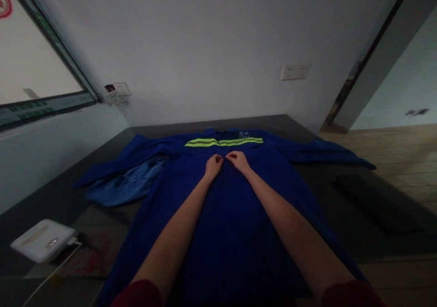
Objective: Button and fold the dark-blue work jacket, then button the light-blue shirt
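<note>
A dark blue work jacket (235, 216) with a yellow-green reflective band across the chest lies spread out, front up, its sleeves stretched to both sides. Just below the band, at the middle of the front, my left hand (214, 165) pinches the cloth with bent fingers. Close beside it on the right, my right hand (238, 160) also pinches the front of the jacket. A small gap separates the two hands. Whether a button or only the fabric edge is between the fingertips is too small to tell.
Under the jacket is a dark table (307, 184) against a white wall. A lighter blue cloth (126, 184) lies by the left sleeve. A white device (44, 239) with a cable sits at front left. A black flat object (375, 202) lies on the right.
</note>
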{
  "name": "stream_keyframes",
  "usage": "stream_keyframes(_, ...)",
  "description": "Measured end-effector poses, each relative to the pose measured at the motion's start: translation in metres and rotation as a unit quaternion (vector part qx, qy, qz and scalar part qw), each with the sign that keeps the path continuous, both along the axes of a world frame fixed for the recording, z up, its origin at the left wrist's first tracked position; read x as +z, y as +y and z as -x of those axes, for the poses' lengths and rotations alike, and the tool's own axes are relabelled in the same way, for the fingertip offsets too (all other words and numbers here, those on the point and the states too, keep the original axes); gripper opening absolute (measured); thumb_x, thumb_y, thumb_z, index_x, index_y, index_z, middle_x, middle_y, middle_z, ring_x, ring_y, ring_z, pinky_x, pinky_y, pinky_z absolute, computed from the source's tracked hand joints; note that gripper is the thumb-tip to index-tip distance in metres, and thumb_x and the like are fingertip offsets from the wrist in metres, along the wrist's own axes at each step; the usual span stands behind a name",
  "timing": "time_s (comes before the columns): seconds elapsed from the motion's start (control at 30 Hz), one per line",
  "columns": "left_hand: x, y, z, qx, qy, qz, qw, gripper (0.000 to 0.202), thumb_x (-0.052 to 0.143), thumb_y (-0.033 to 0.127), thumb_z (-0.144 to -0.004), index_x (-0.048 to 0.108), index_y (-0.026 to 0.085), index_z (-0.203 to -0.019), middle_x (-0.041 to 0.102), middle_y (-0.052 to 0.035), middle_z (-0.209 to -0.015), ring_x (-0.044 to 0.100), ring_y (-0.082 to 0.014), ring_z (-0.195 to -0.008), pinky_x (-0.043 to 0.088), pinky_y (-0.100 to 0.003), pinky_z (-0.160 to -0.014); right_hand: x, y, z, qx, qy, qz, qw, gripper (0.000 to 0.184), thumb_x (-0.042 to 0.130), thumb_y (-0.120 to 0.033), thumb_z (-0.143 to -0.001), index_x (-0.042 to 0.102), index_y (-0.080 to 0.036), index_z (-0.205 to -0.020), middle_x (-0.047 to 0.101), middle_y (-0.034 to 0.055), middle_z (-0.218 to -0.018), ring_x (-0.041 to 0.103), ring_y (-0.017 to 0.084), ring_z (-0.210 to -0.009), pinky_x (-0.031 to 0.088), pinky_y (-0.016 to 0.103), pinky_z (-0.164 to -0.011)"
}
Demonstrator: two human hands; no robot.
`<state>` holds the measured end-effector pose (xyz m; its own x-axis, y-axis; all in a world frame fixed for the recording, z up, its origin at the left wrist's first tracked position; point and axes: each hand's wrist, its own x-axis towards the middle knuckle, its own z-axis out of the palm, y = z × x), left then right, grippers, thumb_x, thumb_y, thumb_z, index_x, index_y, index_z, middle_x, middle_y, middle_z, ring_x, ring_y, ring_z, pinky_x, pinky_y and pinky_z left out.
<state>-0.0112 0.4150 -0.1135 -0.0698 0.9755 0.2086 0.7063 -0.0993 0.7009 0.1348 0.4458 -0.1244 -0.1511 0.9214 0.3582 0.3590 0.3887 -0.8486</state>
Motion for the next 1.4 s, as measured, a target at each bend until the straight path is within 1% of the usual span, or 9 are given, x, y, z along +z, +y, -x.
stream_keyframes(0.23, -0.001, 0.000, -0.001, -0.010, 0.008, -0.032, 0.999, 0.012, 0.054, 0.017, -0.083, 0.060, 0.015, -0.093, 0.068, -0.0051, -0.089, 0.063, -0.0149, -0.082, 0.047, -0.025, -0.076, 0.005, -0.002, -0.004, -0.032, -0.062, -0.029, 0.997, 0.020, 0.054, -0.017, -0.081, 0.071, -0.015, -0.089, 0.072, 0.0050, -0.084, 0.064, 0.015, -0.068, 0.051, 0.025, -0.066)
stream_keyframes(0.43, -0.004, -0.004, 0.000, -0.012, 0.059, -0.044, 0.997, 0.028, 0.054, 0.016, -0.083, 0.053, 0.017, -0.111, 0.067, -0.0054, -0.097, 0.062, -0.0165, -0.091, 0.047, -0.029, -0.082, 0.007, -0.009, -0.009, -0.065, -0.160, -0.065, 0.983, 0.020, 0.055, -0.017, -0.083, 0.069, -0.014, -0.097, 0.069, 0.0088, -0.099, 0.061, 0.018, -0.092, 0.046, 0.029, -0.086)
stream_keyframes(0.57, -0.004, -0.012, -0.001, -0.019, 0.121, -0.050, 0.991, 0.040, 0.054, 0.018, -0.082, 0.051, 0.021, -0.122, 0.057, -0.0093, -0.126, 0.049, -0.0227, -0.119, 0.038, -0.040, -0.100, 0.007, -0.015, -0.007, -0.054, -0.242, -0.077, 0.966, 0.026, 0.055, -0.021, -0.085, 0.067, -0.017, -0.108, 0.064, 0.0084, -0.116, 0.053, 0.020, -0.111, 0.038, 0.032, -0.099)
stream_keyframes(0.7, -0.008, -0.016, -0.002, -0.040, 0.169, -0.026, 0.984, 0.040, 0.045, 0.022, -0.088, 0.050, 0.027, -0.128, 0.051, -0.0068, -0.137, 0.038, -0.0242, -0.132, 0.023, -0.050, -0.110, 0.002, -0.020, -0.005, -0.048, -0.316, -0.058, 0.946, 0.034, 0.051, -0.024, -0.089, 0.061, -0.017, -0.121, 0.056, 0.0109, -0.131, 0.046, 0.023, -0.123, 0.030, 0.040, -0.106)
stream_keyframes(0.9, -0.012, -0.016, 0.000, -0.044, 0.275, 0.039, 0.960, 0.050, 0.032, 0.038, -0.093, 0.032, 0.034, -0.143, 0.032, -0.0012, -0.151, 0.023, -0.0260, -0.140, 0.016, -0.055, -0.112, 0.000, -0.025, -0.008, -0.042, -0.412, -0.016, 0.910, 0.045, 0.037, -0.030, -0.095, 0.042, -0.026, -0.139, 0.034, 0.0048, -0.150, 0.022, 0.028, -0.139, 0.012, 0.058, -0.110)
stream_keyframes(1.0, -0.011, -0.017, 0.001, -0.050, 0.283, 0.055, 0.956, 0.051, 0.029, 0.041, -0.093, 0.028, 0.036, -0.144, 0.029, 0.0004, -0.152, 0.020, -0.0262, -0.141, 0.014, -0.056, -0.112, 0.001, -0.028, -0.011, -0.032, -0.460, 0.007, 0.887, 0.048, 0.030, -0.035, -0.097, 0.032, -0.029, -0.144, 0.025, 0.0017, -0.153, 0.016, 0.028, -0.141, 0.010, 0.058, -0.110)
stream_keyframes(1.1, -0.008, -0.020, 0.002, -0.056, 0.282, 0.047, 0.957, 0.051, 0.030, 0.041, -0.093, 0.029, 0.036, -0.144, 0.029, -0.0012, -0.152, 0.022, -0.0268, -0.141, 0.014, -0.057, -0.112, 0.004, -0.032, -0.013, -0.030, -0.457, -0.002, 0.889, 0.048, 0.031, -0.035, -0.097, 0.034, -0.028, -0.144, 0.026, 0.0038, -0.153, 0.016, 0.028, -0.141, 0.012, 0.058, -0.110)
stream_keyframes(1.27, 0.014, -0.029, 0.013, -0.070, 0.275, -0.010, 0.959, 0.050, 0.049, 0.033, -0.087, 0.043, 0.028, -0.136, 0.039, -0.0088, -0.147, 0.034, -0.0306, -0.134, 0.023, -0.059, -0.108, 0.032, -0.043, -0.027, -0.017, -0.396, -0.051, 0.917, 0.045, 0.050, -0.022, -0.088, 0.050, -0.019, -0.133, 0.042, 0.0118, -0.144, 0.031, 0.027, -0.134, 0.027, 0.051, -0.107)
stream_keyframes(1.4, 0.043, -0.046, 0.024, -0.158, 0.207, -0.022, 0.965, 0.031, 0.049, 0.026, -0.086, 0.060, 0.021, -0.115, 0.064, -0.0076, -0.116, 0.059, -0.0217, -0.105, 0.044, -0.037, -0.095, 0.076, -0.068, -0.041, 0.038, -0.319, -0.116, 0.940, 0.026, 0.053, -0.017, -0.085, 0.065, -0.016, -0.108, 0.064, 0.0095, -0.114, 0.055, 0.020, -0.109, 0.041, 0.034, -0.095)
